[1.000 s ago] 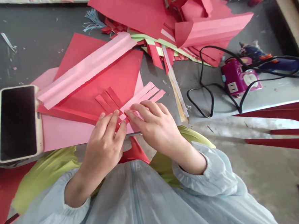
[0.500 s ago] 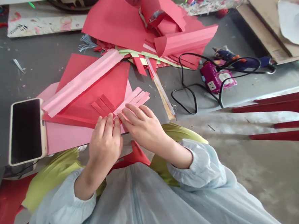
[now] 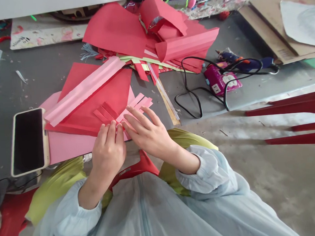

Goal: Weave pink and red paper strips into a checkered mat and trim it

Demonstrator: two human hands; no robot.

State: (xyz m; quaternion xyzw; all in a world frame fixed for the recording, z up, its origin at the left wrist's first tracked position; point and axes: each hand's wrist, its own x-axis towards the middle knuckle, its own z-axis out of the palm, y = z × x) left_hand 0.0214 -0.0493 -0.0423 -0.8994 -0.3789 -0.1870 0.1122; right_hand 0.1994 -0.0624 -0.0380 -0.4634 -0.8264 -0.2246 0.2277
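My left hand (image 3: 107, 146) presses its fingertips down on the crossing of red paper strips (image 3: 103, 112) and pink paper strips (image 3: 139, 102) at the table's near edge. My right hand (image 3: 144, 131) lies beside it with fingers spread flat over the pink strips, thumb pinching toward the crossing. The strips rest on a red sheet (image 3: 113, 90) and a pink sheet (image 3: 65, 145). A long folded pink strip (image 3: 83, 89) lies diagonally above them.
A phone (image 3: 28, 142) lies at the left edge of the grey table (image 3: 37, 72). A heap of red paper (image 3: 146, 29) sits behind. A purple power strip (image 3: 221, 80) with black cord, a glue gun (image 3: 239, 61) and cardboard (image 3: 274, 29) are at right. Red chair parts (image 3: 293, 120) stand right.
The view has tilted up, showing more of the far table. My right hand's fingers have spread out flatter over the pink strips; my left hand stays pressed on the crossing.
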